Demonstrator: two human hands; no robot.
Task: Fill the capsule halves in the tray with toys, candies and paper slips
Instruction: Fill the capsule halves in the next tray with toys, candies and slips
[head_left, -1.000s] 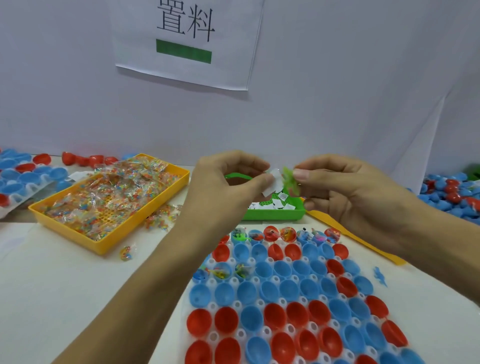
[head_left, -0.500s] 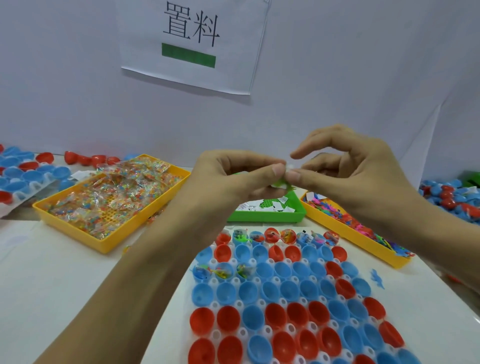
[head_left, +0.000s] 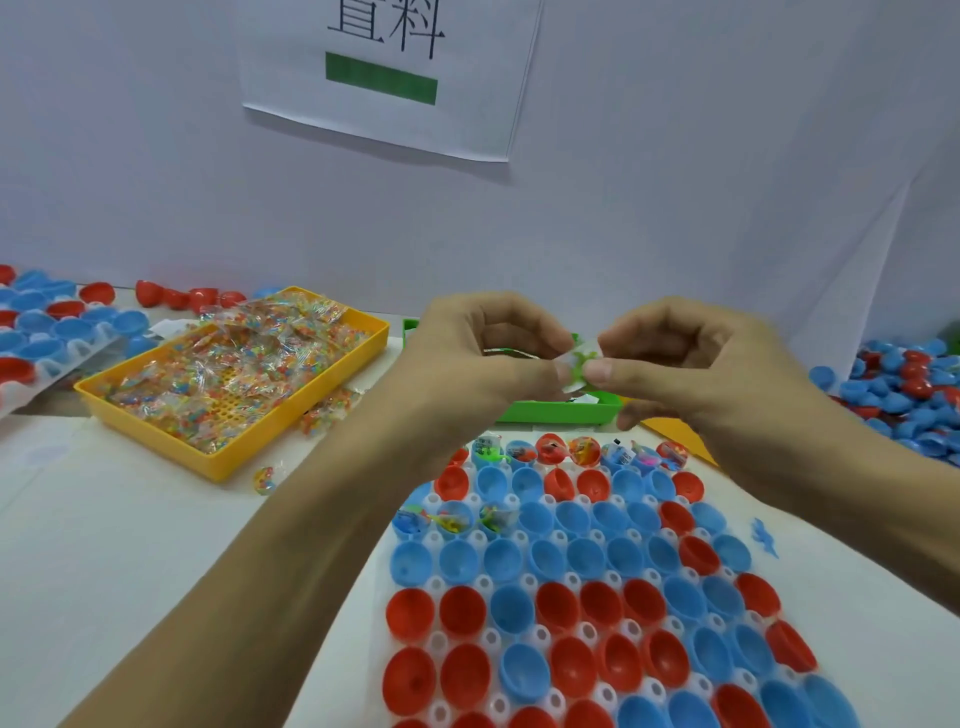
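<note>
Counter (head_left: 130, 545) w/ white top carries everything; capsule tray (head_left: 540, 636) sits front-center, red & blue halves in rows, far row & three blue ones at left of the third row already hold bits, the rest bare; yellow candy bin (head_left: 358, 345) back left, heaped w/ wrapped candies; green bin (head_left: 561, 413) just behind the tray, mostly hidden by my hands; the yellow toy bin at right, plain to see 0.5 s ago, now shows only as a sliver under my right wrist; loose capsule halves (head_left: 904, 384) piled far right. My left hand (head_left: 483, 358) & right hand (head_left: 696, 364) meet above the tray's far edge, lower & closer to me than 0.5 s ago; right fingers, then lifted & arched, now curl in. Both grips pinching: thumb & forefinger tips of each hand press on one small green toy (head_left: 578, 362) & white paper slip (head_left: 570, 375) held together between them, in the air over the green bin. One stray candy (head_left: 266, 478) lies on the counter by the yellow bin; small blue toy (head_left: 763, 537) lies right of the tray.
</note>
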